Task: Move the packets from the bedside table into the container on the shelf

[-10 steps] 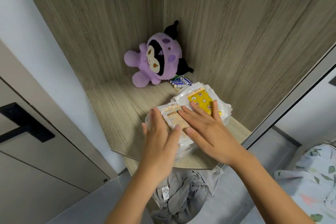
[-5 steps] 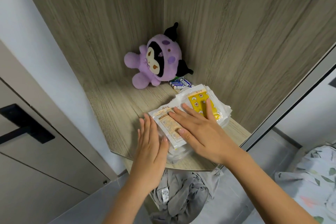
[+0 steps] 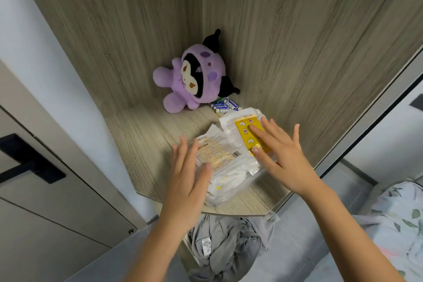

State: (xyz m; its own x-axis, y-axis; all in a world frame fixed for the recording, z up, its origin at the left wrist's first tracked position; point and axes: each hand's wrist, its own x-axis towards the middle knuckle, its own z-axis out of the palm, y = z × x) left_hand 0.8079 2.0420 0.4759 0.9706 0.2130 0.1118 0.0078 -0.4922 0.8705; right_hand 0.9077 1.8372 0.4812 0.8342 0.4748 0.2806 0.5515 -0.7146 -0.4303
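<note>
- Head view: a wood-grain corner shelf [image 3: 146,144] between two wood-grain walls, with a grey door at the left and crumpled grey clothing [image 3: 226,247] below the shelf's front edge
- A heap of packets [image 3: 226,155] fills a clear container [image 3: 231,197] near the shelf's front right
- The right hand [image 3: 283,158] lies flat, fingers straight and spread, on the yellow packet [image 3: 246,131] topping the heap
- The left hand [image 3: 190,181], fingers straight and together, is against the heap's left side, just beside a beige printed packet [image 3: 217,153]; neither hand grasps anything
- A purple plush toy [image 3: 196,75] sits in the back corner, with small batteries [image 3: 224,105] between it and the heap, both well apart from the hands
- Against half a second ago, the hands have spread apart: the right slid off the beige packet onto the yellow one
</note>
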